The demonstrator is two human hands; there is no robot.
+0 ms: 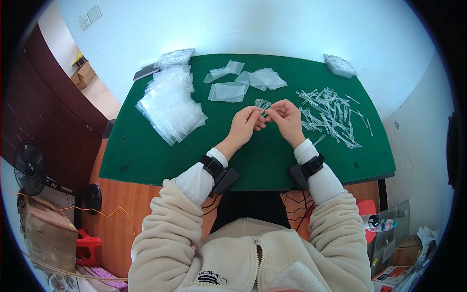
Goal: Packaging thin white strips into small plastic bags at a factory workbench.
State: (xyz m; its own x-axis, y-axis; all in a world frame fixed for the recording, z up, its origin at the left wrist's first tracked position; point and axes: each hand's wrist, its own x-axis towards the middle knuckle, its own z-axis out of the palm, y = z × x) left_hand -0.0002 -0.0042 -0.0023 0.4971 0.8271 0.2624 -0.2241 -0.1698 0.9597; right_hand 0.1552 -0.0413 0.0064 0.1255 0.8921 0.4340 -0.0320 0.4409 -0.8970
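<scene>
My left hand (244, 124) and my right hand (287, 119) meet over the middle of the green table. Between their fingertips is a small fanned bunch of thin, clear sticks with looped ends (262, 103). My left fingers are closed round its lower part, and my right thumb and fingers pinch together at its right side. Just right of my right hand lies a loose pile of the same looped sticks (331, 114). Beyond my hands, several clear flat bags (227, 92) lie scattered. A large spread stack of clear bags (172, 104) is on the left.
The green-topped table (141, 163) has a curved outline. A packed clear bundle (175, 57) and a dark flat object (146, 72) sit at its back left, another clear packet (340, 66) at back right. A black fan (30, 168) stands on the floor at left; bottles (384, 224) are at lower right.
</scene>
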